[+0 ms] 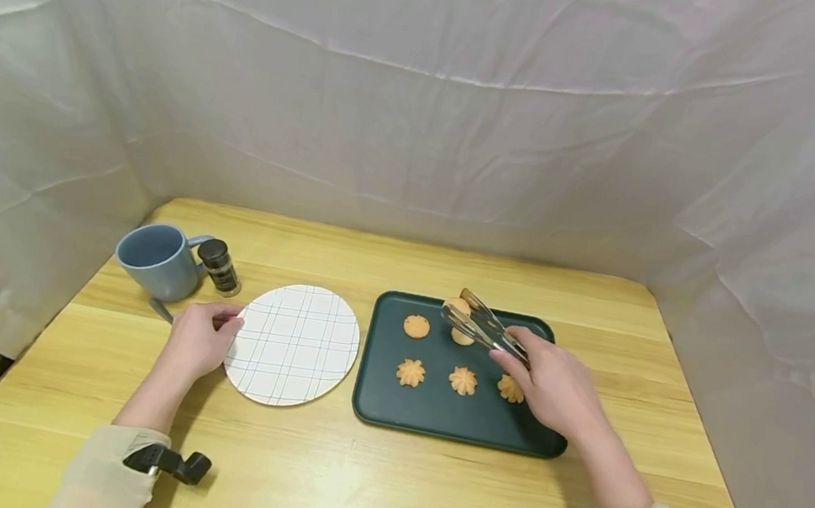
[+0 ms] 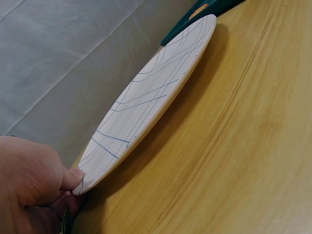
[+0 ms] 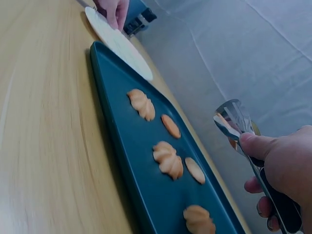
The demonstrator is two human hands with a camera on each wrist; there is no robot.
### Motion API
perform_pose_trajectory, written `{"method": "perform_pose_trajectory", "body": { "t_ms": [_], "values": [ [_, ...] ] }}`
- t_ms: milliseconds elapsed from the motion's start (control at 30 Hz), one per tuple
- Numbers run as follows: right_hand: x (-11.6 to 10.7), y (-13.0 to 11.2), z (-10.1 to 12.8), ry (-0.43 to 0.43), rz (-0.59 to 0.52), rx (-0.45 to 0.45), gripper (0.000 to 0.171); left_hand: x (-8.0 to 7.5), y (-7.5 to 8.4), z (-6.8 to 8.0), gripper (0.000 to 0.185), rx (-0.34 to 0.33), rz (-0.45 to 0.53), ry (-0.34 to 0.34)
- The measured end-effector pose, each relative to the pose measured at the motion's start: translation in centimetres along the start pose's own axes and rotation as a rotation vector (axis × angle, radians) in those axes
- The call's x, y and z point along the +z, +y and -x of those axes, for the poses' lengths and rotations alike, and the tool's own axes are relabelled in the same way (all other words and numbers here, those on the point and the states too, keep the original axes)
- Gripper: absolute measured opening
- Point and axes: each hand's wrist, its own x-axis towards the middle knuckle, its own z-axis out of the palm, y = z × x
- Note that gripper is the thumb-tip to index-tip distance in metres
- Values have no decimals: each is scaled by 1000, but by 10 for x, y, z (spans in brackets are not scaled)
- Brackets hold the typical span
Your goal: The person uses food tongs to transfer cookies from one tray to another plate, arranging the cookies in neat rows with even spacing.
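Note:
My left hand [image 1: 200, 338] pinches the left rim of a round white plate [image 1: 293, 346] with a blue line check; in the left wrist view the plate [image 2: 141, 102] is tilted, its edge casting a shadow on the wood. Over a dark green tray [image 1: 427, 414], my right hand [image 1: 560, 386] holds metal tongs [image 1: 490, 328]. A round cookie [image 1: 458, 303] is between the tong tips, raised above the tray. Lying on the tray are a round cookie [image 1: 416, 326], another partly behind the tongs, and a row of flower-shaped cookies [image 1: 463, 381], the rightmost partly covered by my right hand.
A blue mug [image 1: 161, 264] stands at the back left, with a black-capped seasoning jar [image 1: 220, 268] beside its handle. A grey handle [image 1: 160, 310] pokes out next to my left hand. Light cloth [image 1: 421, 138] hangs around the wooden table [image 1: 321, 479].

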Motion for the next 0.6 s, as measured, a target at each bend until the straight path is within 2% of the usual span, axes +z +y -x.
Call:
{"method": "perform_pose_trajectory", "body": {
  "t_ms": [300, 600],
  "values": [
    [8, -24, -12, -23, -33, -23, 64, 0, 0, 1, 31, -3, 1, 1],
    [23, -47, -24, -34, -58, -86, 53, 0, -2, 0, 30, 13, 6, 11]
  ]
}}
